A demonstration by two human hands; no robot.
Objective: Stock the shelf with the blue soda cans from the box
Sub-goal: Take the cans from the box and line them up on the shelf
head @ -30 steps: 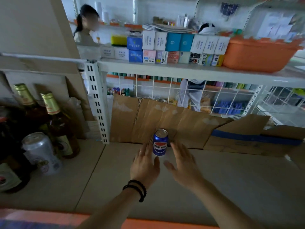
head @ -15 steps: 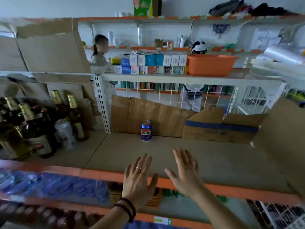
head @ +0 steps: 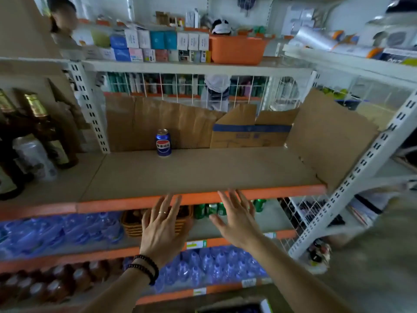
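One blue can [head: 163, 143] stands at the shelf [head: 203, 175] back edge. Left hand [head: 163, 231] and right hand [head: 239, 220] splayed, empty, before the front edge. Next: likely fetch another can from the box.

The soda can [head: 163, 143] is deep blue with a red, white and blue roundel and a silver top. It stands on a tan shelf [head: 203, 172] edged in orange. Behind the can, brown cardboard [head: 158, 123]; right of it, a box [head: 250, 132] banded blue. Above, an orange tub [head: 237, 50].
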